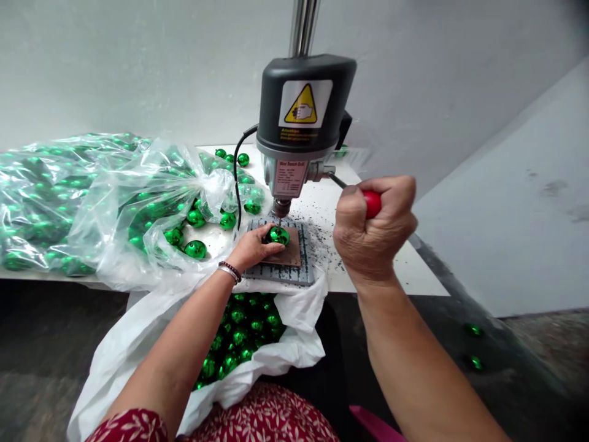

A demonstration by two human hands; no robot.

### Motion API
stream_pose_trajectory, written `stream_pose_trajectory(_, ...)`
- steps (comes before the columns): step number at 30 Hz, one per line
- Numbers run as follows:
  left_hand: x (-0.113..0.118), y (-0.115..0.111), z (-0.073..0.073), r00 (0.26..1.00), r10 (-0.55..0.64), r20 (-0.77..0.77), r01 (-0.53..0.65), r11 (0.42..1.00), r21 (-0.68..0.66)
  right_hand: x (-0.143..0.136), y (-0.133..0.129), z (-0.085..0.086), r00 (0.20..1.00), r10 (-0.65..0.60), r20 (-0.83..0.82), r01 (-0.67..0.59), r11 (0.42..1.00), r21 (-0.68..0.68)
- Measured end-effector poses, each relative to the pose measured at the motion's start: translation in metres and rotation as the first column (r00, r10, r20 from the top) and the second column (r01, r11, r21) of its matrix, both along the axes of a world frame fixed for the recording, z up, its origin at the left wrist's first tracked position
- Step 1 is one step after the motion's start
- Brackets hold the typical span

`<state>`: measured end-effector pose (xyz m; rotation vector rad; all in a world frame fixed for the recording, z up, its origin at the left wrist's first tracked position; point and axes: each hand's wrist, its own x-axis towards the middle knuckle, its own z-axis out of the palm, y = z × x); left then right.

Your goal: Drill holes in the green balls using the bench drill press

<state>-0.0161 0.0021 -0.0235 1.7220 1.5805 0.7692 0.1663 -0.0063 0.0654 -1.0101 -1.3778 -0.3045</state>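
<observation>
Left hand (pixel 258 245) pinches ball (pixel 278 237) on board (pixel 294 252), under drill (pixel 304 104); bit (pixel 280 221) contact unclear. Right hand (pixel 375 227) wraps red knob (pixel 372 204) of lever (pixel 338 180). Shavings (pixel 321 236) litter counter (pixel 416 276) alongside. Likely drilling step. Next move probably calls for steady ball, even lever pressure, left hand clear of bit.

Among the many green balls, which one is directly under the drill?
The green ball held in the left hand, over the brown board; no other ball is held.
</observation>
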Motion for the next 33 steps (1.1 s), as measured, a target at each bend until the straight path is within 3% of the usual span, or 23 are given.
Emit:
stream_pose_trajectory(6, 0.001, -0.001, -0.002, 1.000, 0.011, 0.022, -0.011, 1.000, -0.009, -0.002, 0.000, -0.012, 0.999, -0.012, 0.038, 0.008, 0.995, 0.103)
stream_pose_trajectory(14, 0.001, -0.003, 0.000, 0.998, 0.013, 0.064, -0.014, 1.000, 0.016, -0.005, -0.004, -0.035, 1.000, 0.004, 0.028, -0.008, 0.992, 0.126)
stream_pose_trajectory(17, 0.004, -0.003, 0.001, 0.998, 0.030, 0.058, -0.030, 1.000, 0.007, -0.005, 0.001, -0.021, 1.000, 0.027, -0.010, -0.026, 0.994, 0.110)
stream_pose_trajectory(22, 0.005, -0.003, -0.001, 0.994, 0.070, 0.085, -0.074, 0.996, 0.052, -0.003, 0.023, 0.035, 0.999, 0.035, -0.026, -0.035, 0.999, -0.005)
stream_pose_trajectory(24, -0.002, -0.012, 0.003, 0.991, 0.042, 0.131, -0.055, 0.994, 0.099, -0.003, 0.028, 0.049, 0.999, 0.021, -0.043, -0.024, 0.998, -0.059)
stream_pose_trajectory(26, -0.017, -0.028, 0.010, 0.992, -0.066, 0.108, 0.055, 0.993, 0.108, -0.004, 0.029, 0.054, 0.998, 0.012, -0.058, -0.018, 0.995, -0.101)
stream_pose_trajectory(29, -0.045, -0.060, 0.026, 0.964, -0.266, -0.016, 0.266, 0.964, 0.020, -0.004, 0.027, 0.053, 0.996, 0.021, -0.082, -0.034, 0.986, -0.163)
stream_pose_trajectory(31, -0.063, -0.076, 0.037, 0.964, -0.259, -0.054, 0.260, 0.966, 0.006, -0.004, 0.026, 0.051, 0.995, 0.028, -0.096, -0.044, 0.984, -0.174)
stream_pose_trajectory(33, -0.079, -0.082, 0.046, 0.991, -0.099, -0.093, 0.104, 0.993, 0.050, -0.002, 0.027, 0.049, 0.995, 0.027, -0.094, -0.039, 0.990, -0.139)
